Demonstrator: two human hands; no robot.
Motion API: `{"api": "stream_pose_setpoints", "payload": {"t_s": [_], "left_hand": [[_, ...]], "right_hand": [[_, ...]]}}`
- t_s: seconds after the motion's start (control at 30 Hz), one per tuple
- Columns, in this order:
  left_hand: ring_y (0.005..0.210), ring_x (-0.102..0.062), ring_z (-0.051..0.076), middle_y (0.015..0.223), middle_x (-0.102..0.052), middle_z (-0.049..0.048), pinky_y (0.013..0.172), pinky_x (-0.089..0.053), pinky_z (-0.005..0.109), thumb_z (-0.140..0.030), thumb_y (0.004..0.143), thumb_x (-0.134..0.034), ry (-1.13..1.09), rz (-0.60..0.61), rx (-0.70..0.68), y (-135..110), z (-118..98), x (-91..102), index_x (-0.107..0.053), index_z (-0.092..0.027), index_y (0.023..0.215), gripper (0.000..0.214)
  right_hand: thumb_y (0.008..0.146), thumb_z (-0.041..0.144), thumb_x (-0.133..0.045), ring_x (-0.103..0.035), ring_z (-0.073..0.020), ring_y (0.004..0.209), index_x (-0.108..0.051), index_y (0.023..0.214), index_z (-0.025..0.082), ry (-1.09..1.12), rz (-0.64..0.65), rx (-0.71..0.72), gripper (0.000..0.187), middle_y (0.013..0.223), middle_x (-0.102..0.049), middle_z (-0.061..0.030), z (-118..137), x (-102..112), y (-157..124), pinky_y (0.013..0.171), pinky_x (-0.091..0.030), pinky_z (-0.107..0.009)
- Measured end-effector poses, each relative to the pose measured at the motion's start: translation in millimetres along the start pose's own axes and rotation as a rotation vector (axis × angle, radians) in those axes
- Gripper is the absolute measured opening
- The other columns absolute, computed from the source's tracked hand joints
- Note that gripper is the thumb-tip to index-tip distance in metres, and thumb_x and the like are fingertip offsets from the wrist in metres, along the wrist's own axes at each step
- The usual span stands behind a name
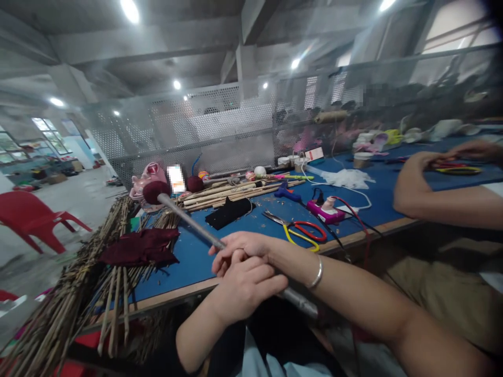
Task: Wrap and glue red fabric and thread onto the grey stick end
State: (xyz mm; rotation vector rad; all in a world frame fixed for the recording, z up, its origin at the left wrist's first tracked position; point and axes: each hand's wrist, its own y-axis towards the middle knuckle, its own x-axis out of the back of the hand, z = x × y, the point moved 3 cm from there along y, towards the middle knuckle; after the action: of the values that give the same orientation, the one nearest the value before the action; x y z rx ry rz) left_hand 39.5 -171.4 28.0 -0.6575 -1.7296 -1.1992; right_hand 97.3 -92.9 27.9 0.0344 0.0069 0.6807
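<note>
Both my hands hold a long grey stick (188,220) that ends in a dark red velvet ball (155,191) at the upper left. My left hand (247,285) is closed around the shaft near the table's front edge. My right hand (239,248), with a silver bangle on its wrist, lies over the left and grips the same shaft. The stick's lower end (301,302) pokes out under my right forearm.
On the blue table (196,256) lie dark red cloth (139,247), black cloth (230,212), red and yellow scissors (301,230), a pink glue gun (328,209) and a row of sticks (236,191). Thin sticks (78,293) are heaped at left. Another person's arms (440,193) work at right. A red chair (29,214) stands far left.
</note>
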Motion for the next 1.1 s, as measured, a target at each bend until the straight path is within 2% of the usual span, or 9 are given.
{"api": "stream_pose_setpoints", "payload": {"t_s": [0.07, 0.13, 0.23, 0.3, 0.37, 0.43, 0.63, 0.9, 1.1], "left_hand": [[0.098, -0.053, 0.019, 0.102, -0.065, 0.0053, 0.089, -0.026, 0.034, -0.016, 0.087, -0.042, -0.029, -0.149, 0.02, -7.2, -3.4, 2.1, -0.055, -0.029, 0.115, 0.033], [0.111, -0.047, 0.022, 0.117, -0.058, 0.0047, 0.096, -0.023, 0.037, -0.021, 0.083, -0.053, -0.082, -0.462, 0.138, -20.4, -3.5, 1.5, -0.054, -0.032, 0.116, 0.035], [0.108, -0.049, 0.023, 0.115, -0.057, 0.0096, 0.092, -0.032, 0.038, -0.035, 0.085, -0.047, -0.545, -0.847, 0.628, -42.3, 2.6, -16.3, -0.055, -0.023, 0.111, 0.029], [0.084, -0.057, 0.02, 0.092, -0.064, 0.0116, 0.078, -0.041, 0.034, -0.047, 0.088, -0.033, -1.104, -0.701, 0.831, -41.0, -1.4, -38.3, -0.061, -0.014, 0.097, 0.043], [0.068, -0.057, 0.017, 0.076, -0.064, 0.0114, 0.067, -0.043, 0.031, -0.055, 0.086, -0.031, -1.535, -0.537, 0.835, -32.0, -11.6, -48.9, -0.063, -0.009, 0.087, 0.056], [0.063, -0.057, 0.015, 0.071, -0.064, 0.0105, 0.063, -0.043, 0.028, -0.057, 0.082, -0.039, -1.754, -0.518, 0.775, -23.4, -17.3, -48.1, -0.065, -0.007, 0.086, 0.056], [0.061, -0.058, 0.011, 0.07, -0.064, 0.0064, 0.061, -0.043, 0.023, -0.046, 0.075, -0.06, -1.898, -0.546, 0.755, -16.4, -16.0, -50.5, -0.064, -0.011, 0.093, 0.04], [0.062, -0.06, 0.014, 0.075, -0.066, 0.0078, 0.057, -0.043, 0.024, -0.047, 0.077, -0.056, -1.978, -0.603, 0.865, -46.8, -17.1, -75.7, -0.048, -0.017, 0.119, 0.052], [0.054, -0.059, 0.012, 0.069, -0.068, 0.0102, 0.051, -0.036, 0.019, -0.05, 0.078, -0.053, -2.085, -0.382, 0.987, -68.0, -12.8, -92.9, -0.054, -0.013, 0.082, 0.038]], "right_hand": [[0.073, 0.027, -0.062, -0.057, -0.0122, 0.053, -0.053, 0.077, 0.019, 0.092, 0.08, -0.026, 0.013, 0.06, -0.059, 0.0019, 12.3, -9.5, 0.6, 0.047, -0.046, -0.023], [0.074, 0.022, -0.059, -0.05, -0.0076, 0.044, -0.049, 0.082, 0.019, 0.184, 0.083, -0.013, 0.013, 0.059, -0.056, 0.0048, 27.5, -5.4, 2.1, 0.041, -0.042, -0.018], [0.079, 0.019, -0.051, -0.029, -0.0014, 0.031, -0.044, 0.086, 0.021, 0.345, 0.074, 0.03, 0.01, 0.056, -0.048, 0.0088, 49.1, 7.5, 7.9, 0.03, -0.027, -0.011], [0.082, 0.018, -0.047, -0.022, -0.0005, 0.031, -0.043, 0.085, 0.021, 0.403, 0.046, 0.068, 0.006, 0.054, -0.043, 0.0096, 58.4, 13.2, 13.0, 0.028, -0.02, -0.009], [0.083, 0.016, -0.045, -0.022, -0.0006, 0.031, -0.041, 0.083, 0.02, 0.434, -0.008, 0.087, 0.006, 0.053, -0.041, 0.0095, 61.1, 15.5, 17.7, 0.028, -0.019, -0.008], [0.083, 0.015, -0.044, -0.022, -0.0006, 0.032, -0.04, 0.08, 0.02, 0.454, -0.042, 0.079, 0.007, 0.053, -0.039, 0.0093, 57.6, 15.0, 21.5, 0.029, -0.019, -0.008], [0.081, 0.018, -0.048, -0.023, -0.0005, 0.032, -0.038, 0.077, 0.02, 0.421, -0.134, 0.046, 0.011, 0.053, -0.039, 0.0096, 26.2, 11.4, 33.2, 0.028, -0.02, -0.009], [0.076, 0.024, -0.05, -0.03, -0.0026, 0.032, -0.037, 0.09, 0.023, 0.39, -0.401, 0.021, 0.019, 0.054, -0.043, 0.0111, -33.0, 13.0, 34.4, 0.028, -0.03, -0.012], [0.076, 0.022, -0.046, -0.033, -0.0048, 0.032, -0.034, 0.091, 0.024, 0.362, -0.51, -0.103, 0.02, 0.054, -0.043, 0.0115, -66.5, 9.2, 35.4, 0.027, -0.033, -0.015]]}}
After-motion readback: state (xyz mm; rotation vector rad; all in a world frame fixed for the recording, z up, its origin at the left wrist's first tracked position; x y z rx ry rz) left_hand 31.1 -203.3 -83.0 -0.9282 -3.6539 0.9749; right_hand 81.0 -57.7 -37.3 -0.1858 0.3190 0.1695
